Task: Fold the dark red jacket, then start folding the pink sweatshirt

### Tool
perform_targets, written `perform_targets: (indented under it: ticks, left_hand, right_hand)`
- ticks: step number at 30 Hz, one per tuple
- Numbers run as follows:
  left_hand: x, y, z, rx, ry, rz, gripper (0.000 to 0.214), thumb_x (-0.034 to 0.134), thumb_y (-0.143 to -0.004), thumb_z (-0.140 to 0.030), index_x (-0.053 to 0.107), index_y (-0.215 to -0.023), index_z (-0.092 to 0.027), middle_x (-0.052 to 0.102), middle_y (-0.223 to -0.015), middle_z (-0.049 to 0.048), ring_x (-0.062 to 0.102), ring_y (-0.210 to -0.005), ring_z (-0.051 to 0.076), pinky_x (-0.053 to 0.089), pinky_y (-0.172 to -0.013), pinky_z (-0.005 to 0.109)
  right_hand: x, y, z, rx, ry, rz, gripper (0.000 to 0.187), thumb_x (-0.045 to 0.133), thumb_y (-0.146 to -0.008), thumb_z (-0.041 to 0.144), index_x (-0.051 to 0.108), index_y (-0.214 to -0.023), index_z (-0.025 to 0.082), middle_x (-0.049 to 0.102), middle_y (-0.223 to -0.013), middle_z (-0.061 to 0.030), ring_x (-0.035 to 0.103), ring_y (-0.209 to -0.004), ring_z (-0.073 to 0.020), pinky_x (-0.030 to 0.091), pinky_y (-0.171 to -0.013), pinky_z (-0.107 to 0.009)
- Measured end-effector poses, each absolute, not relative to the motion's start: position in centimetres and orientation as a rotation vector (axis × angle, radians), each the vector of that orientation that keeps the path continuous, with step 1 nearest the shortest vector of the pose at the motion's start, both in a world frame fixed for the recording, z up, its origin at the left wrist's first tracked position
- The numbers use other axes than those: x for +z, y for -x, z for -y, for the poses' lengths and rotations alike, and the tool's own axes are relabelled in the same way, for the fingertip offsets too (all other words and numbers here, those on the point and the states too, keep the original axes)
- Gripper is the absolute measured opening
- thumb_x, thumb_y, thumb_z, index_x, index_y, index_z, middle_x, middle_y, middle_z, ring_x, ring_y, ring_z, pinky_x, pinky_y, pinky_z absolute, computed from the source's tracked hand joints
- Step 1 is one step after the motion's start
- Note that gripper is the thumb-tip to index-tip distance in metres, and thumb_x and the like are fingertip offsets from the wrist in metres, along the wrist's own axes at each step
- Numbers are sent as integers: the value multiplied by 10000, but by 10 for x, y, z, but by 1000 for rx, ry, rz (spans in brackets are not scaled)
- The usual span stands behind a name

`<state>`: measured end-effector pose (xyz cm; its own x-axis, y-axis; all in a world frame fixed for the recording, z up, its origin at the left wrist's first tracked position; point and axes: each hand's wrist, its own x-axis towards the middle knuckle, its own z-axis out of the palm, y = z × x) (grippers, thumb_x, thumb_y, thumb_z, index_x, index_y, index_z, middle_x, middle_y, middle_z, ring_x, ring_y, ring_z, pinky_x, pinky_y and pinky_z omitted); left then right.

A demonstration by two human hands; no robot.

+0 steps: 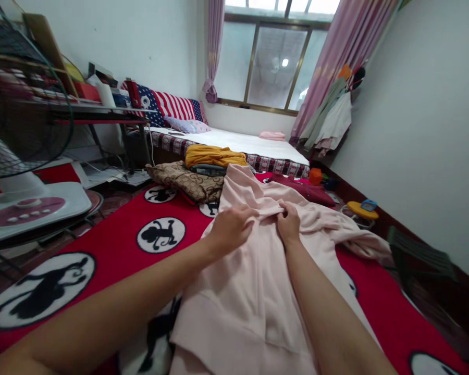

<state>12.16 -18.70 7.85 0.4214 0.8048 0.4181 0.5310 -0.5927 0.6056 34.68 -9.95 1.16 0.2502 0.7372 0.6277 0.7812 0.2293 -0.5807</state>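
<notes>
A pale pink long-sleeved top (254, 291) lies spread over a red blanket (117, 265) printed with black figures in white circles. Near its upper part, my left hand (234, 226) pinches the fabric with curled fingers. Just to the right, my right hand (289, 221) grips the same top between thumb and fingers, a small fold stretched between the two hands. One sleeve (359, 237) trails off to the right. Beyond the top lie a folded mustard garment (214, 155), a brown patterned cushion or cloth (187, 179) and a dark red garment (305, 190).
On the left stand a fan (23, 104) and a cluttered desk (113, 107). A second bed (234, 140) is under the window, with a pink folded cloth (272, 136) on it. At right are a yellow stool (361, 210), a dark folding chair (420, 255) and hanging clothes (334, 122).
</notes>
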Motion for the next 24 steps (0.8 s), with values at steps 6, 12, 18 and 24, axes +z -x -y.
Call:
perform_targets:
  ticks: [6, 12, 18, 24]
  left_hand:
    - [18, -99, 131, 1364, -2144, -1530, 387, 526, -818, -146, 593, -1199, -150, 568, -1226, 129, 503, -1187, 259, 373, -1070, 403]
    - [12, -92, 127, 1434, -1900, -1559, 354, 524, -823, -203, 587, -1168, -153, 576, -1200, 123, 537, -1144, 250, 404, -1042, 369]
    - [15, -89, 127, 1545, -1563, -1508, 294, 459, -878, -245, 602, -1117, -150, 619, -1153, 127, 588, -1064, 244, 444, -991, 374]
    - [12, -91, 124, 1549, -1529, -1505, 359, 464, -791, -57, 585, -1118, -143, 625, -1170, 125, 616, -1017, 212, 475, -955, 348]
  right_hand:
    - [24, -344, 116, -333, 1480, 1436, 483, 382, -737, 83, 628, -1143, 166, 603, -1181, -139, 519, -1170, -241, 397, -1020, -416]
    - [26, -358, 127, -394, 2017, 1200, 432, 483, -790, 234, 619, -1193, 153, 488, -1333, -209, 450, -1210, -385, 372, -963, -555]
    - [35, -385, 125, -207, 1916, 941, 409, 355, -821, 219, 635, -1110, 139, 663, -1062, -155, 595, -1030, -303, 445, -920, -417]
    - [49, -395, 124, -266, 1694, 647, 536, 309, -773, 118, 481, -1280, 83, 572, -1227, -201, 572, -1085, -289, 460, -908, -386]
